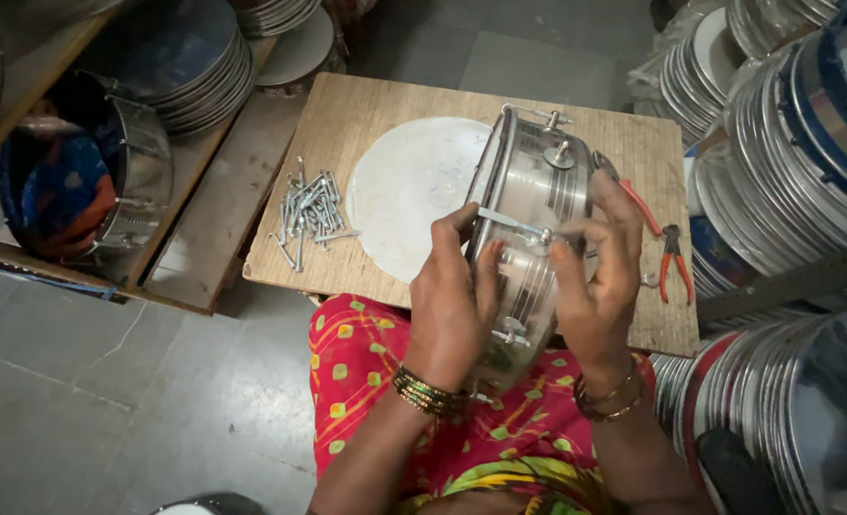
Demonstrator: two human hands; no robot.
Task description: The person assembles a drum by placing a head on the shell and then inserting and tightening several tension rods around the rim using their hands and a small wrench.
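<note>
Drum (528,238) stands on edge at the board's (366,105) near edge, over the lap. Left hand (452,305) clasps its near rim; right hand (600,277) pinches a tension rod (514,225) on the shell. Bolts (309,210) lie near the left edge, pliers (673,259) at the right.

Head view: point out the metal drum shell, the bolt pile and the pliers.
metal drum shell (538,181), head view, shiny side wall.
bolt pile (311,210), head view, middle of heap.
pliers (672,259), head view, orange handles.
</note>
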